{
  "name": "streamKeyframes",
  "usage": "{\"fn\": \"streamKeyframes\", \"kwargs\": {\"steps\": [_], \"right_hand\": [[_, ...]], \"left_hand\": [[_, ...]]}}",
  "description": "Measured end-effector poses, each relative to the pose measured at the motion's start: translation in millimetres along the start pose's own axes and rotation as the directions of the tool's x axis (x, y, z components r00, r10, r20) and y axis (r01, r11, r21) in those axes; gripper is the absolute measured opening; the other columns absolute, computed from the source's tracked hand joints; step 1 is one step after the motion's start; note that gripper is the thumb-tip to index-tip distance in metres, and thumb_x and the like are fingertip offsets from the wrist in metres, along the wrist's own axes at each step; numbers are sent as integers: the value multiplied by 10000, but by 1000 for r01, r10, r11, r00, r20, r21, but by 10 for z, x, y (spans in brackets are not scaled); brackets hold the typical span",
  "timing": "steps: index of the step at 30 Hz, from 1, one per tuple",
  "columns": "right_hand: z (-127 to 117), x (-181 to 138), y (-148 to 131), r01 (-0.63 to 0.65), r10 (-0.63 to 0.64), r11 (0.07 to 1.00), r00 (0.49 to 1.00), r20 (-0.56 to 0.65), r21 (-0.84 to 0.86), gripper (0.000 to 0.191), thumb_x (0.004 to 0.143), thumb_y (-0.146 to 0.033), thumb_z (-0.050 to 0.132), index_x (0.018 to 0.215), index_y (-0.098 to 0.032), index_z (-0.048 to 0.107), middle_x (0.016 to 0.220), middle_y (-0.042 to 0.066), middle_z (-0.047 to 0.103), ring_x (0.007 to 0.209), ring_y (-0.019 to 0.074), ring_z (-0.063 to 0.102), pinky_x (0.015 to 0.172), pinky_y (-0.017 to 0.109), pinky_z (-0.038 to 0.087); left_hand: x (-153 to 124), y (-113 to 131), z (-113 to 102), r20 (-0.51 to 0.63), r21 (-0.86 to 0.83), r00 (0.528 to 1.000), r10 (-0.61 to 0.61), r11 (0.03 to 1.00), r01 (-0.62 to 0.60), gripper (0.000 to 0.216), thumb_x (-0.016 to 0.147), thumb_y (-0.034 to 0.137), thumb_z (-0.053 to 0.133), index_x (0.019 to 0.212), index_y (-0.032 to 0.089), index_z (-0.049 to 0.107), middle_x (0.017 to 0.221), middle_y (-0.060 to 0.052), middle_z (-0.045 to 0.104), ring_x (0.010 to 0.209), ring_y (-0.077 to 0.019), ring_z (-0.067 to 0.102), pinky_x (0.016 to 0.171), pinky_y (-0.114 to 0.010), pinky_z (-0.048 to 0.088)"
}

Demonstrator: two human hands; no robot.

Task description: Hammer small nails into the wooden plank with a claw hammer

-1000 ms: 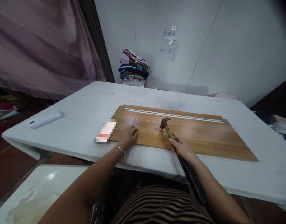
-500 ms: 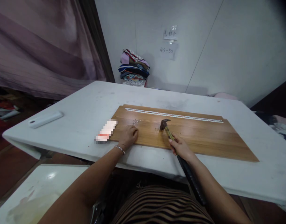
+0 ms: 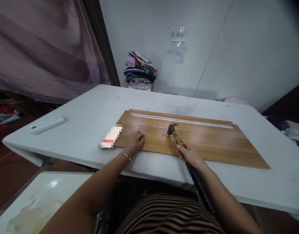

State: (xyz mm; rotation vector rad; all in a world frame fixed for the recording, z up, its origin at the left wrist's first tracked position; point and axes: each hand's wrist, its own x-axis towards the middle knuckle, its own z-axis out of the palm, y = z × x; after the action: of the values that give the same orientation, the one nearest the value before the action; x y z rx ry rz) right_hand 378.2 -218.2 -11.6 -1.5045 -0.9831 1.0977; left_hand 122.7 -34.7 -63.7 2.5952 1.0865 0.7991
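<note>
A claw hammer [image 3: 175, 137] is in the grip of my right hand [image 3: 190, 154], fingers wrapped round its yellowish shaft and thumb along it. Its head is over the middle of a brown wooden board [image 3: 222, 144]; I cannot tell if it touches. Close to the head, a few small nails [image 3: 163, 134] stand in the board. My left hand [image 3: 134, 141] rests on the board's left part with its fingers curled together; whatever they hold is hidden. Just beyond those fingertips lies a small bunch of loose nails [image 3: 142, 127].
Two white measuring strips [image 3: 181, 120] run along the board's far side. A phone-like object with a blurred screen [image 3: 110, 137] lies at its left end. Farther left on the white table [image 3: 86, 110] is a white handle-shaped object [image 3: 48, 124]. Folded clothes [image 3: 141, 71] are stacked by the wall.
</note>
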Motion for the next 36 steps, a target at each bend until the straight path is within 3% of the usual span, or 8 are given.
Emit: {"fn": "streamKeyframes", "kwargs": {"steps": [11, 16, 30, 36], "right_hand": [[-7, 1, 9, -34, 34, 999, 999, 14, 9, 430, 791, -417, 660, 1155, -198, 593, 600, -73, 500, 395, 94, 402, 348, 233, 353], [-5, -1, -4, -6, 5, 1000, 1000, -24, -8, 469, 797, -404, 637, 1206, -178, 600, 583, -80, 489, 392, 96, 402, 347, 228, 345], [2, -8, 30, -18, 18, 1000, 1000, 18, -22, 555, 811, -434, 618, 1288, -152, 576, 504, -104, 451, 362, 97, 374, 346, 223, 346], [-2, 0, 29, -13, 13, 1000, 1000, 6, 14, 539, 790, -430, 652, 1259, -170, 593, 588, -80, 502, 390, 86, 389, 342, 221, 350]], "left_hand": [[-11, -3, 8, -4, 6, 1000, -1, 1000, 1, 180, 929, 208, 519, 862, 206, 687, 955, -67, 689, 911, -213, 611, 863, -366, 499], [-6, -1, 2, -8, 8, 1000, 4, 1000, -4, 174, 924, 195, 523, 854, 204, 682, 949, -70, 690, 918, -218, 610, 870, -367, 494], [0, 27, -25, 2, 9, 1000, 5, 1000, -5, 186, 922, 197, 515, 856, 197, 690, 938, -77, 690, 913, -229, 612, 859, -376, 493], [-7, 29, -25, 3, 4, 1000, -2, 1000, 2, 196, 928, 208, 511, 846, 193, 688, 952, -77, 690, 899, -219, 609, 856, -370, 497]]}}
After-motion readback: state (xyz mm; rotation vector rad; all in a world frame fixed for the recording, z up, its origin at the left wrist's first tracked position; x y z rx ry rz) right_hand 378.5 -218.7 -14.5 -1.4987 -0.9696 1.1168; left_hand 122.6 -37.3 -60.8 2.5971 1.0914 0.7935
